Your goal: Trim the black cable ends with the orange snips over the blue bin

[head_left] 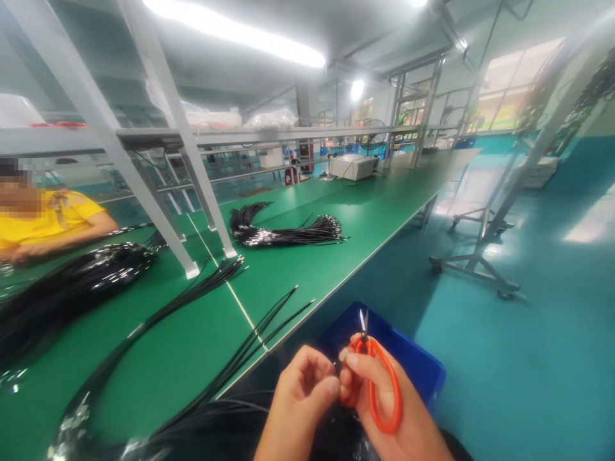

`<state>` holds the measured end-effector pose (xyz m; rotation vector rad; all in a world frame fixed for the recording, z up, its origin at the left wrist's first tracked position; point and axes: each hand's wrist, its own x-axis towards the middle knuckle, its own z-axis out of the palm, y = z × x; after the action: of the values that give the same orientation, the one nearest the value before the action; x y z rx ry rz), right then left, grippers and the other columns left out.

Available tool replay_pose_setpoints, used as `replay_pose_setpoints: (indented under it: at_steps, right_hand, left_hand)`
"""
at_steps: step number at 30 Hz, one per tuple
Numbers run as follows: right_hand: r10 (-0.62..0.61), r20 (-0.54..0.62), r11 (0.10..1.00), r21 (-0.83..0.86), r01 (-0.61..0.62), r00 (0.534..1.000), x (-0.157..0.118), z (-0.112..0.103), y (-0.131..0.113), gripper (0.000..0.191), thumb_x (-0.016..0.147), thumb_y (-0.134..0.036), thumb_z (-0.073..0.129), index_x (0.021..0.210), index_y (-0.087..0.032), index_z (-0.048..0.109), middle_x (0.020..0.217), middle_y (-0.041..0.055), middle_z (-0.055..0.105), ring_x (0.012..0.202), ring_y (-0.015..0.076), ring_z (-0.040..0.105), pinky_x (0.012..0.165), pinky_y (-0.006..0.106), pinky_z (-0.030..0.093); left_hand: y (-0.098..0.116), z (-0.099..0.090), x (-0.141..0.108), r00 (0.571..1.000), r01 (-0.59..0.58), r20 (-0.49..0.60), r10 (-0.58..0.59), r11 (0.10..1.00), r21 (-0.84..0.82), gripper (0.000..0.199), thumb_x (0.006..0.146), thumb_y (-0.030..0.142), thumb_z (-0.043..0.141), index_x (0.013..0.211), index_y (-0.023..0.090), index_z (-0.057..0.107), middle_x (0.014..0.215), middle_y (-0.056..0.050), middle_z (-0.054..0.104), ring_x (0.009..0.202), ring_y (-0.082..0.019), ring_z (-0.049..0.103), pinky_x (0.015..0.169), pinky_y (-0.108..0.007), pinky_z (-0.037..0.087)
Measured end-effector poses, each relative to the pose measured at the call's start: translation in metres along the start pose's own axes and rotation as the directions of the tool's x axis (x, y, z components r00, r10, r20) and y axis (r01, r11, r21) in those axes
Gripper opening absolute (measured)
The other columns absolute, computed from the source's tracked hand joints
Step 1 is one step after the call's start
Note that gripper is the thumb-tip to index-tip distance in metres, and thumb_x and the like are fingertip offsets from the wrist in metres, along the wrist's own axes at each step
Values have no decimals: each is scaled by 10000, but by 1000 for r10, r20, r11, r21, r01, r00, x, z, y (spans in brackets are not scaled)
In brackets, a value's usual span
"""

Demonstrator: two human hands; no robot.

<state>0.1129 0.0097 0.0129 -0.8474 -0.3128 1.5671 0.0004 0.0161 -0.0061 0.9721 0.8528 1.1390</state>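
Here, stretching away into the workshop, a long green-topped workbench (375,211), with gray metal posts (154,205) standing on it. At left, a heap of glossy black cables (72,288), and beyond it a co-worker's yellow top (79,214). Nearer, a curved black cable bundle (113,360) lying along the bench; farther up, a bent bundle (288,235) with fanned ends. Beside the bench edge, a blue plastic bin (418,358). In front of it, a right hand (382,384) grasping orange-handled scissors (369,347), blades upward, tips slightly parted; next to it, a left hand (305,387), fingers curled. Between both, a small dark piece (337,367); impossible to tell whether pinched by the left.
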Motion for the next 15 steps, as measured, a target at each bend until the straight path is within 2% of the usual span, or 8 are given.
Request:
replay_pose_setpoints:
  at_steps: [2, 4, 6, 7, 9, 11, 15]
  right_hand:
    - [-21, -5, 1000, 15, 21, 1000, 0, 1, 6, 217, 595, -184, 755, 742, -187, 596, 603, -20, 624, 522, 117, 543, 498, 219, 454]
    - [-92, -17, 996, -1, 92, 996, 0, 2, 12, 246, 579, -197, 779, 753, -206, 605, 596, -30, 614, 527, 120, 539, 487, 212, 443]
    - [-165, -23, 986, -33, 164, 986, -1, 4, 16, 276, 564, -211, 794, 768, -222, 608, 588, -37, 602, 516, 124, 524, 468, 213, 430]
    - [-185, -21, 982, -45, 184, 982, -2, 4, 17, 278, 569, -220, 794, 777, -225, 610, 593, -37, 601, 517, 125, 520, 470, 217, 430]
    - [-174, 1, 983, -53, 174, 985, -3, 4, 17, 251, 592, -231, 781, 776, -219, 611, 606, -29, 605, 529, 124, 515, 494, 227, 438]
    - [-145, 36, 989, -37, 146, 989, -3, 4, 15, 224, 601, -230, 768, 761, -206, 612, 617, -24, 609, 539, 118, 508, 517, 232, 440]
    - [-80, 78, 997, -3, 80, 994, -3, 4, 11, 196, 600, -196, 750, 728, -194, 602, 583, -35, 590, 530, 110, 486, 525, 235, 421]
  left_hand:
    - [4, 4, -2, 997, -75, -29, 77, 995, 72, 266, 715, 409, 698, 741, 179, 567, 621, 18, 610, 542, -115, 518, 519, -209, 389]
    - [7, 8, -4, 979, -168, -77, 190, 958, 234, 206, 752, 373, 665, 794, 186, 590, 676, 11, 598, 594, -137, 545, 554, -230, 426]
    - [11, 10, -5, 958, -208, -108, 264, 906, 369, 142, 774, 317, 648, 756, 183, 602, 678, 8, 581, 600, -145, 554, 567, -243, 448]
    - [13, 10, -4, 959, -203, -108, 263, 899, 388, 139, 784, 297, 637, 719, 179, 603, 660, 6, 581, 588, -145, 559, 561, -245, 455]
    - [17, 9, -2, 974, -170, -90, 208, 933, 316, 164, 788, 280, 627, 668, 171, 605, 599, 5, 590, 545, -144, 569, 537, -244, 463]
    - [21, 8, 0, 988, -129, -63, 142, 977, 168, 146, 758, 270, 653, 664, 164, 616, 557, 6, 607, 509, -139, 572, 518, -241, 465]
    - [24, 7, 2, 998, -46, -43, 45, 998, -46, 168, 747, 268, 673, 646, 155, 599, 537, 7, 619, 488, -113, 549, 507, -219, 448]
